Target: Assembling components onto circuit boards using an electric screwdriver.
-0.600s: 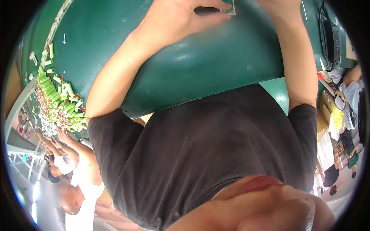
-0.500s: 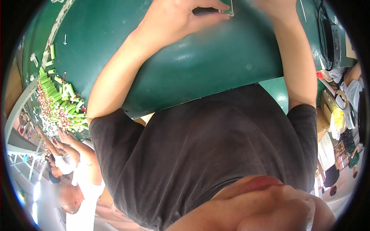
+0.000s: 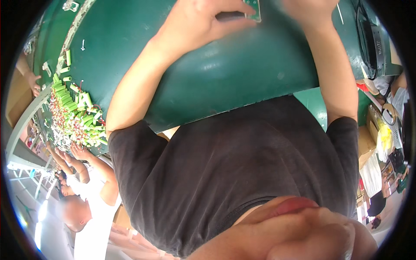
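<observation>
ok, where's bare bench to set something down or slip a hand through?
Green tabletop between the forearms, bodyward of the left hand and its green board; also between left forearm and green cylinders, bar one small pale piece. Crowded: the cylinder heap at left, the black device at far right.

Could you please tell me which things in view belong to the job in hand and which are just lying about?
In use, as far as shows:
small green board, held by the left hand
the right hand, blurred, is near it

Seemingly just lying about:
heaped green cylinders, at left
small pale part, near the heap
black device, at right
</observation>
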